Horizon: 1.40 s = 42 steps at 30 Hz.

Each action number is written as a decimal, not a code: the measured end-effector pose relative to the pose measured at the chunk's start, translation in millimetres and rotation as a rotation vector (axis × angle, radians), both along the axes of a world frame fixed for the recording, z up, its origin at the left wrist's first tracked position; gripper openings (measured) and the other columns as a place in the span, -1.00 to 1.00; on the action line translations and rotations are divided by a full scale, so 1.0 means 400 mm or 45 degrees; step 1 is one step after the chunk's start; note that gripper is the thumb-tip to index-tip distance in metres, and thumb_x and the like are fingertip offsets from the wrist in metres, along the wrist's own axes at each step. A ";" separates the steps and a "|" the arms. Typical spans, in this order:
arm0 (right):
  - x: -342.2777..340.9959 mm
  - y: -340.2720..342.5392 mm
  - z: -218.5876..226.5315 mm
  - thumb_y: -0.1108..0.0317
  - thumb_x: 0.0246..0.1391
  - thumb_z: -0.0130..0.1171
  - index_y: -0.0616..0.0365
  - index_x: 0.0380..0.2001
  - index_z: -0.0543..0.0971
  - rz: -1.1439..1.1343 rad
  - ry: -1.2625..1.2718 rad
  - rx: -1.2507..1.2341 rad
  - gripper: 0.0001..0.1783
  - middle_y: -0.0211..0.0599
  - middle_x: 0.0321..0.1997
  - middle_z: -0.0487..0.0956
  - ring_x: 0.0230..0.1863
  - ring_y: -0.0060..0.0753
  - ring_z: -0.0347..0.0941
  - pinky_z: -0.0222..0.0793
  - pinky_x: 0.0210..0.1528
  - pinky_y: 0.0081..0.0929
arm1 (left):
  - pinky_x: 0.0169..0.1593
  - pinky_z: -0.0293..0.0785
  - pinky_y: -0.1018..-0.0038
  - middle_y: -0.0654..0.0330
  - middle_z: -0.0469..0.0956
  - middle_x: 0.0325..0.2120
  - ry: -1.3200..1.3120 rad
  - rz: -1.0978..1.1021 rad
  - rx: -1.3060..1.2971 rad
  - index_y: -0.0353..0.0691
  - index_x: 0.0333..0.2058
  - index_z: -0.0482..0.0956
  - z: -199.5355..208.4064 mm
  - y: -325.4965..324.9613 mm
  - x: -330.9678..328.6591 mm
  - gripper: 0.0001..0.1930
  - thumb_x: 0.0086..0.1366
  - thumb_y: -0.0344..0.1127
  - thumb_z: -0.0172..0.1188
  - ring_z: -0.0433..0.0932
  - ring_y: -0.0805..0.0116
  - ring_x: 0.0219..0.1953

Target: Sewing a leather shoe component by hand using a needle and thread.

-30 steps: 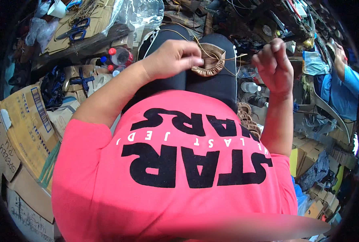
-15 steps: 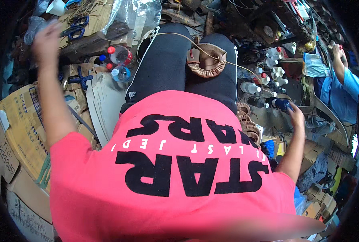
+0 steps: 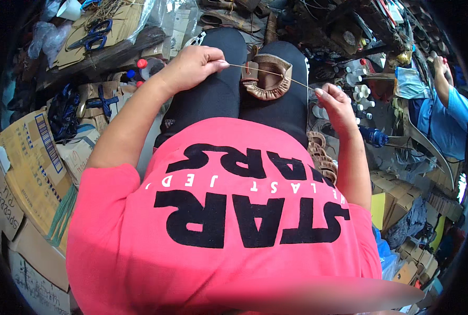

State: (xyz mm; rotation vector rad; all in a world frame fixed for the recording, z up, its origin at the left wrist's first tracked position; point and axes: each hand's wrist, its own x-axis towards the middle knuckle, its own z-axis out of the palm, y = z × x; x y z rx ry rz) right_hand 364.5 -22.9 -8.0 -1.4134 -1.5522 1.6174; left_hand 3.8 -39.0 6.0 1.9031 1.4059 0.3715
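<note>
A brown leather shoe upper (image 3: 273, 95) with a gathered, puckered edge lies across my thighs. A thin tan thread (image 3: 300, 83) passes through it and runs out to both sides. My left hand (image 3: 196, 65) pinches the thread left of the upper, over my left thigh. On the other side, my right hand (image 3: 339, 107) pinches the thread between thumb and fingers, just beyond my right thigh. Between the hands the thread looks nearly straight, and neither hand touches the leather.
More gathered leather uppers (image 3: 323, 160) are stacked beside my right hip. Plastic bottles (image 3: 361, 94) stand farther right, near a dark blue bottle (image 3: 373, 136). Blue-handled scissors (image 3: 98, 37) lie on cardboard at far left. Cardboard boxes (image 3: 29, 168) crowd my left; another person's blue sleeve (image 3: 457, 113) is at right.
Both hands have come inward from wide apart, the left from the far upper left, the right from beside the blue bottle. The upper stays on my lap; its slack thread is now straighter.
</note>
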 end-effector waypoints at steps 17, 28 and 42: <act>-0.087 0.086 0.048 0.56 -0.14 0.28 0.12 -0.40 0.65 0.315 -0.335 0.477 -0.84 -0.49 -0.44 0.50 -0.28 -0.62 0.46 0.40 -0.21 -0.65 | -0.17 0.42 0.52 0.21 0.60 -0.41 -0.374 -0.439 -0.180 -0.27 -0.30 0.60 -0.035 0.169 0.233 -0.76 0.12 -0.23 0.25 0.52 0.46 -0.35; -0.096 0.049 -0.006 0.51 -0.18 0.33 0.13 -0.41 0.65 0.289 -0.178 0.549 -0.83 -0.50 -0.50 0.41 -0.43 -0.66 0.30 0.24 -0.34 -0.67 | -0.14 0.39 0.59 0.30 0.59 -0.40 -0.739 -0.284 -0.605 -0.30 -0.30 0.62 -0.066 0.159 0.226 -0.76 0.10 -0.27 0.28 0.50 0.54 -0.33; -0.164 0.027 0.140 0.53 -0.19 0.10 0.04 -0.47 0.64 0.727 -0.956 1.065 -0.80 -0.15 -0.45 0.47 -0.37 -0.05 0.47 0.37 -0.34 -0.23 | -0.04 0.37 0.55 0.24 0.61 -0.27 -0.534 -0.664 -0.477 -0.32 -0.20 0.60 -0.058 0.166 0.219 -0.75 0.12 -0.41 0.20 0.51 0.49 -0.20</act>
